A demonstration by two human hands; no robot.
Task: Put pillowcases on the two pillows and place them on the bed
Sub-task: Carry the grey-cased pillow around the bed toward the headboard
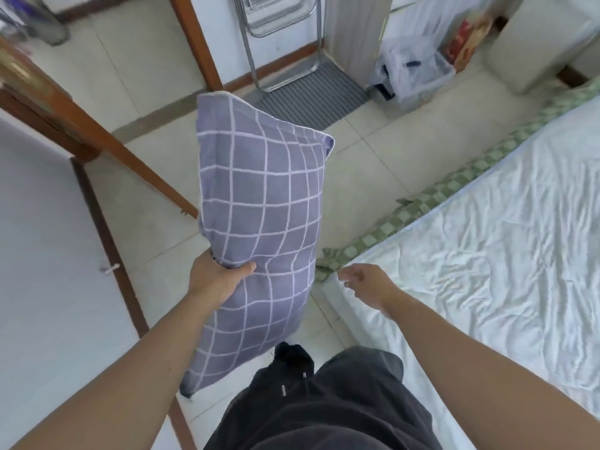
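A: Task object first. Where's the pillow?

B: Pillow sits mid-frame, upright in the air over the tiled floor. It's already inside a purple pillowcase with a white grid. Top edge points toward the upper centre, bottom corner hangs near the person's dark trousers.

A: Who's got it?

B: Left hand grips its left edge low down, thumb pressed across the front, fingers wrapped behind. Right hand is apart from it, centre-right, fingers loosely spread, holding nothing, hovering by the corner of the bed.

A: Bed?

B: Bed fills the right side, wrinkled white sheet, green checked cloth along its edge. Pillow isn't on it.

A: Rest?

B: Brown wooden door frame upper left, grey ribbed mat top centre, a metal folding chair above it, clear plastic bags upper right.
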